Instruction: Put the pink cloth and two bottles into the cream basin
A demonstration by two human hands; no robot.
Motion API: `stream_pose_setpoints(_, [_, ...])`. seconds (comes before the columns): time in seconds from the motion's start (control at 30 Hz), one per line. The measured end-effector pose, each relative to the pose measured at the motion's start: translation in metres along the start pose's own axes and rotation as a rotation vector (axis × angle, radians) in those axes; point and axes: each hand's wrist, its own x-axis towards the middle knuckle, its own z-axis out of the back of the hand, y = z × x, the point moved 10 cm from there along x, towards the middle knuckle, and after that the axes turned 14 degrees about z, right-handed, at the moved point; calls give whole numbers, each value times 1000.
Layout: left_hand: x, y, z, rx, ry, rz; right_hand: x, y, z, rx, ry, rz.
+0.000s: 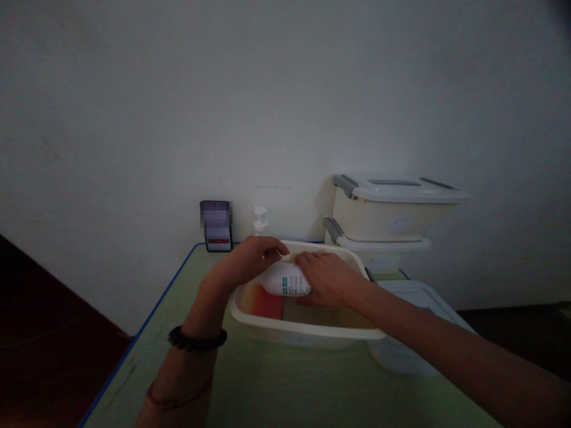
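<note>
R hand (330, 276) is gripping white btl (285, 280) sideways over tub (307, 329); L hand (250, 255) is curving beside btl, can't tell if holding.

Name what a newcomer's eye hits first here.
Probably the white bottle, tilted on its side in the right hand over the open tub, the left hand close by. Next, the stacked lidded boxes by the wall, beyond the tub to the right. Then the phone, standing at the far left corner of the table.
</note>
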Motion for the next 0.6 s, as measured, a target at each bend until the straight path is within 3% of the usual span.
stream_pose_setpoints(0.17, [-3, 2, -15, 112, 110, 29, 2, -2, -6, 53, 26, 5])
stream_pose_setpoints(0.43, [-5, 4, -21, 224, 175, 77, 3, -4, -18, 237, 110, 11])
stream_pose_setpoints(0.6, [-5, 4, -22, 225, 199, 89, 0, 3, -40, 411, 281, 71])
